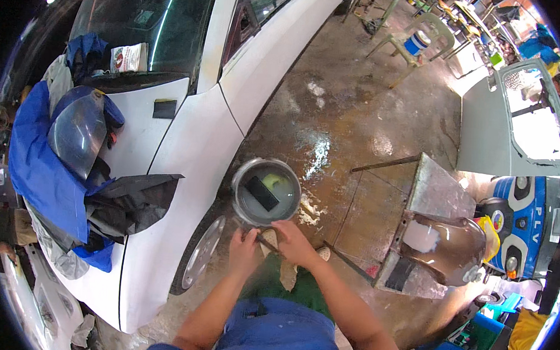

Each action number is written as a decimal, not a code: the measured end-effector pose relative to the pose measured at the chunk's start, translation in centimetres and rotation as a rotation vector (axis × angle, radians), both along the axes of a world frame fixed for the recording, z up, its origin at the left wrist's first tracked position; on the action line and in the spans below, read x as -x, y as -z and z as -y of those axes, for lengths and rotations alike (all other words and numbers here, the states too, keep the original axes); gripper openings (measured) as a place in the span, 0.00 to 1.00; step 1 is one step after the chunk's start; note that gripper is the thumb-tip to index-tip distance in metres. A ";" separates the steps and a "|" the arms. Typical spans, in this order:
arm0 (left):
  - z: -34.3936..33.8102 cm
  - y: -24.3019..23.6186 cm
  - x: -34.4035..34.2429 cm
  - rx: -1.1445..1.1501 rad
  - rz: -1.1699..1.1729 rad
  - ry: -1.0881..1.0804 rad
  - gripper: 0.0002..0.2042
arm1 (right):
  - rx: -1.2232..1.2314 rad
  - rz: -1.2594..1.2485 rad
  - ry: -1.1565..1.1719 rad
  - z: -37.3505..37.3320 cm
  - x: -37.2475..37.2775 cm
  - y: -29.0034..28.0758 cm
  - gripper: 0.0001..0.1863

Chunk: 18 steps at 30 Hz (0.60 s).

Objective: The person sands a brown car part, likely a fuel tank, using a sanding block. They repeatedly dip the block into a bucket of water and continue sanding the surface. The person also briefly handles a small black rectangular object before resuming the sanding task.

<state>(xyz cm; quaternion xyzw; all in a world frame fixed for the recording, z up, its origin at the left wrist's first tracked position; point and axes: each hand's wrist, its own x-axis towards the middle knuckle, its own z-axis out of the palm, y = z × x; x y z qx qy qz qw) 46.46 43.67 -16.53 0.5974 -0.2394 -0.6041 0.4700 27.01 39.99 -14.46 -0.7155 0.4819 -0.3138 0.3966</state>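
Two hands are working just on the near side of the bowl: left hand and right hand are closing their fingers, apparently pinching a dark strip between them. Preparation is looking done, I'd judge: the bowl is already holding cloudy water, with a black block lying inside. Handling is looking unfinished; how much is remaining, I can't tell. The strip is showing narrow, slanting and slightly blurred, while the block is sitting tilted beside a yellow-green lump. Left of the bowl, a white car is standing; well beyond it, rightward, a chair is holding a bucket.
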 end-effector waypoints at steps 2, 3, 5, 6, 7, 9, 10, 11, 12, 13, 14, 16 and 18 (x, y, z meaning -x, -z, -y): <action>0.5 -2.5 -2.4 -0.200 -0.037 -0.008 0.14 | -0.406 0.084 0.126 2.3 -0.9 5.2 0.17; 0.1 -1.7 -2.5 -0.184 -0.039 -0.060 0.16 | -0.488 0.029 0.210 3.9 -0.9 9.2 0.16; -0.4 -1.4 -3.9 -0.183 0.026 -0.088 0.17 | -0.755 0.192 0.403 7.3 -2.4 13.4 0.14; -0.5 -1.7 -4.6 -0.185 0.060 -0.106 0.18 | -0.935 0.406 0.527 8.9 -3.4 14.6 0.13; -0.6 -2.0 -4.9 -0.173 0.068 -0.114 0.19 | -0.988 0.494 0.591 10.0 -3.9 15.9 0.14; -0.5 -2.8 -5.1 -0.154 0.064 -0.098 0.22 | -1.071 0.638 0.738 10.5 -4.2 19.1 0.16; -0.4 -3.4 -4.5 -0.183 0.073 -0.139 0.25 | -1.098 0.687 0.820 10.2 -3.6 20.9 0.17; 0.0 -3.5 -4.0 -0.179 0.147 -0.066 0.27 | -1.113 0.738 0.914 9.9 -2.5 22.5 0.18; -0.1 -3.2 -3.8 -0.239 0.218 -0.102 0.26 | -1.210 0.834 1.014 10.5 -3.1 22.4 0.16; -0.4 -2.3 -3.8 -0.181 0.144 -0.121 0.26 | -1.306 1.112 1.012 10.7 -3.3 21.4 0.14; -0.4 -1.6 -3.5 -0.113 0.072 -0.148 0.26 | -1.325 1.439 0.915 10.6 -2.9 19.9 0.16; -0.1 -1.0 -2.3 -0.113 0.114 -0.085 0.26 | -1.311 1.752 0.675 10.1 -1.6 14.8 0.17; 1.4 -2.0 0.7 -0.141 0.212 0.040 0.26 | -1.146 1.968 0.337 8.1 2.0 8.9 0.18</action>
